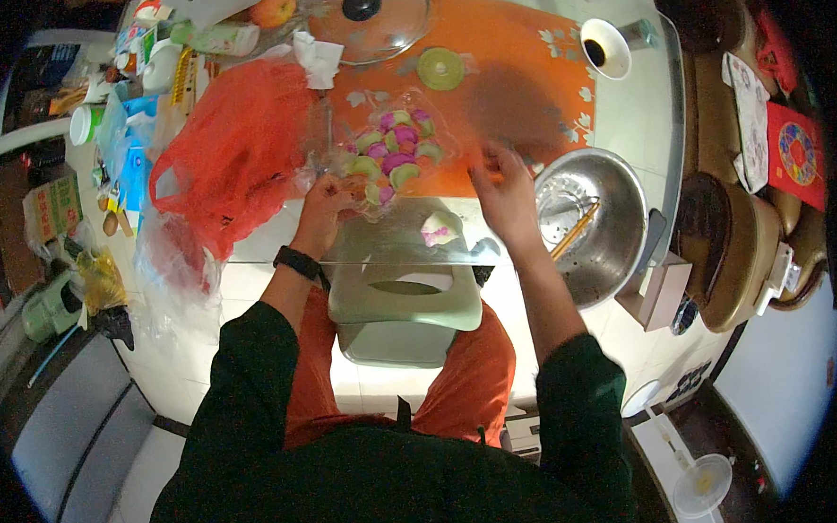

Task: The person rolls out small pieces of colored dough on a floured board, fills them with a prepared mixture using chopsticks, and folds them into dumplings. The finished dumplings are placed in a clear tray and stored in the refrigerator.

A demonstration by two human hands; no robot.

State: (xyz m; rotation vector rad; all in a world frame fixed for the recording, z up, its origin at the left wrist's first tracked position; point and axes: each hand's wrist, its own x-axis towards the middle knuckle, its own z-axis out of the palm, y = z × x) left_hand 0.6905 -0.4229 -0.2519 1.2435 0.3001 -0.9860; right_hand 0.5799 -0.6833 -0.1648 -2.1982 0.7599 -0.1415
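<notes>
Several small green and purple pieces, perhaps folded dough, lie together on clear plastic over an orange table mat. My left hand, with a black watch at the wrist, is at the near left corner of that plastic; its fingertips seem to pinch the edge. To the right of the pieces my right hand is raised with its fingers apart, near the rim of a steel bowl. A pale, purple-marked piece lies alone on the glass tabletop near the front edge. Beyond the cluster is a round green disc.
A red plastic bag lies left of the pieces. Chopsticks rest in the steel bowl. A glass lid and a white cup stand farther back. Bottles and packets crowd the left side. A green stool is below the table edge.
</notes>
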